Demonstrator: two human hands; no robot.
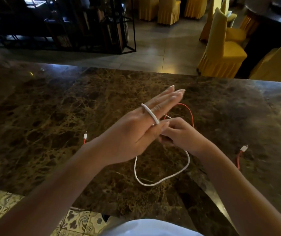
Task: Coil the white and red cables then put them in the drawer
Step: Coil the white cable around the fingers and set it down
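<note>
Banquet/restaurant hall: yellow-covered chairs (221, 46), marble counter (51, 108), tiled floor (153, 45).

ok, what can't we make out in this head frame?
- Right hand fingertips: hidden behind the left hand, so its hold on the white cable is unclear.
- Red cable: its middle runs under both hands and the forearms.
- Drawer: not in view.
- Plugs: too small and blurred to tell their type.

That countertop (68, 108) under the hands is dark brown marble with golden veining all over. White cable (162, 180) loops just below the hands, red cable (190, 113) peeks out past the right hand (182, 135). Chairs (221, 53) way beyond wear mustard-yellow covers.
</note>
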